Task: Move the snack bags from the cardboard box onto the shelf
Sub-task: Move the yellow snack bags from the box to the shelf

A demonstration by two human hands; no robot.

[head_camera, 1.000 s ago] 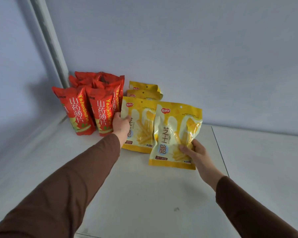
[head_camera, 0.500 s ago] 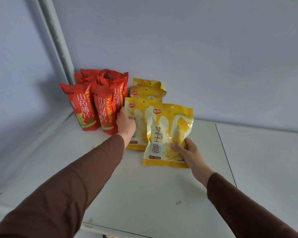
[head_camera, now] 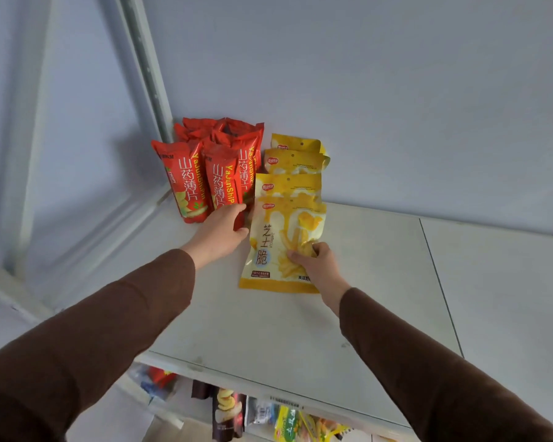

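The front yellow snack bag (head_camera: 276,247) leans on the white shelf (head_camera: 300,330), against another yellow bag (head_camera: 288,188) behind it. My right hand (head_camera: 315,267) grips its lower right part. Two more yellow bags (head_camera: 296,159) stand further back by the wall. Left of them stands a cluster of several red snack bags (head_camera: 189,183). My left hand (head_camera: 222,231) is curved between the red bags and the left edge of the yellow bags, thumb and fingertips touching there; whether it grips a bag is unclear. The cardboard box is out of view.
A grey shelf post (head_camera: 147,74) rises in the back left corner, with the wall right behind the bags. A seam (head_camera: 438,282) splits the shelf board on the right. Other snack packs (head_camera: 288,419) sit on the lower shelf below the front edge.
My right hand has carried the front yellow bag left and back, so it now overlaps the yellow bag behind it. My left hand has slid down to the bags' left edge.
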